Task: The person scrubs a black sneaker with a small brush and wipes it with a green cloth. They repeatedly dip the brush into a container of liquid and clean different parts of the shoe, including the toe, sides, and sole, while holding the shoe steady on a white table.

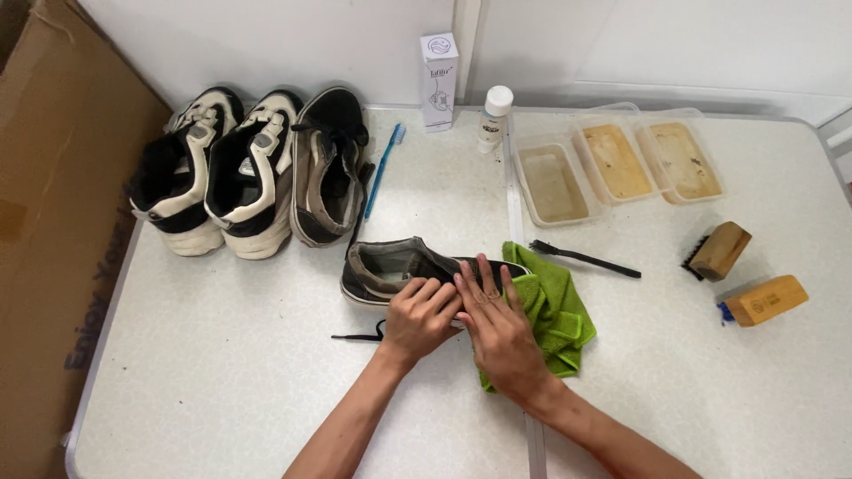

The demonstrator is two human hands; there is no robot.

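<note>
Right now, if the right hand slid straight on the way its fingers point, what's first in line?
Already on the dark grey low sneaker, the right hand would probably reach the white squeeze bottle beyond it; depth is unclear.

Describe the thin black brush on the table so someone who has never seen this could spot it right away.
Start at the row of three shallow clear trays at the back of the white table. Just in front of the leftmost tray, right of the green cloth, lies the thin black brush. Unlike the two chunky wooden-backed brushes farther right and the blue toothbrush by the shoes, it is all black and slim.
</note>
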